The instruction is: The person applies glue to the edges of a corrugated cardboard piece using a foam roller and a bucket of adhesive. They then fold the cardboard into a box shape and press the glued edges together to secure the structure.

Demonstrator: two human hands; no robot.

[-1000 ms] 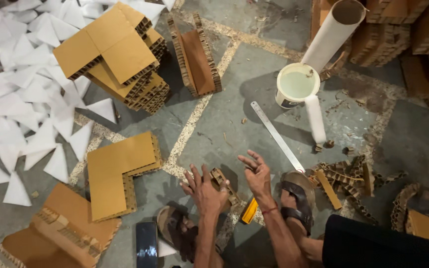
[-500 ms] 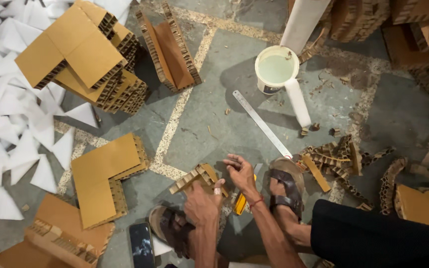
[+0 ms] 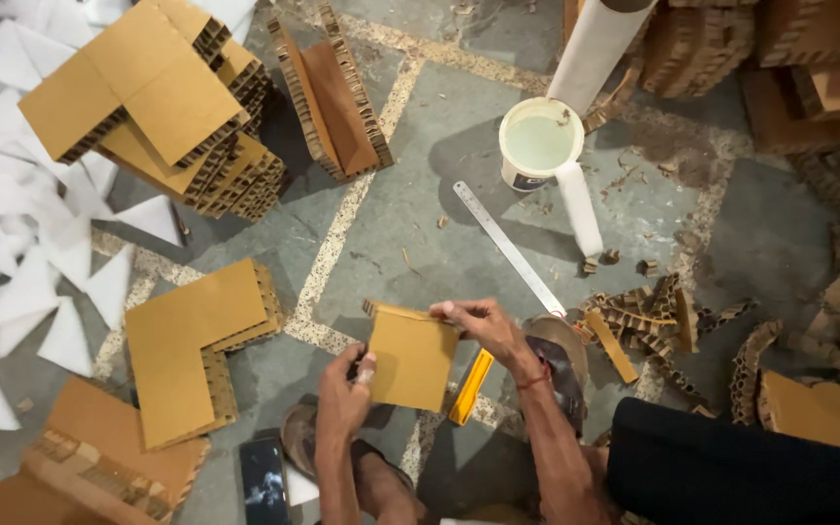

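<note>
You hold a square cardboard piece (image 3: pixel 412 356) up above the floor (image 3: pixel 439 194), between both hands. Your left hand (image 3: pixel 342 394) grips its lower left edge, the fingers (image 3: pixel 366 369) curled and pinching that edge with the thumb. Your right hand (image 3: pixel 483 326) takes the upper right corner, its fingers (image 3: pixel 449 310) pressed together along the top edge and pinching it. The piece faces you flat, its brown face showing, with a strip of honeycomb edge visible along the top.

Just below your right fingers a yellow knife (image 3: pixel 471 387) lies on the floor, partly hidden by the piece. Beyond your right fingers a steel ruler (image 3: pixel 509 248) lies slantwise, and past it stands a white bucket (image 3: pixel 540 143) with pale liquid, a white roll (image 3: pixel 578 206) leaning against its rim. To the right of your right hand sits a heap of honeycomb scraps (image 3: pixel 648 311), and your sandal (image 3: pixel 561 360) lies just under the wrist.

Left of your left fingers an L-shaped block (image 3: pixel 196 345) lies flat on the floor. Farther off, up and left, a stack of L-shaped blocks (image 3: pixel 157 97) stands, and white paper triangles (image 3: pixel 12 224) cover the floor beyond. A phone (image 3: pixel 264 481) lies below your left hand.
</note>
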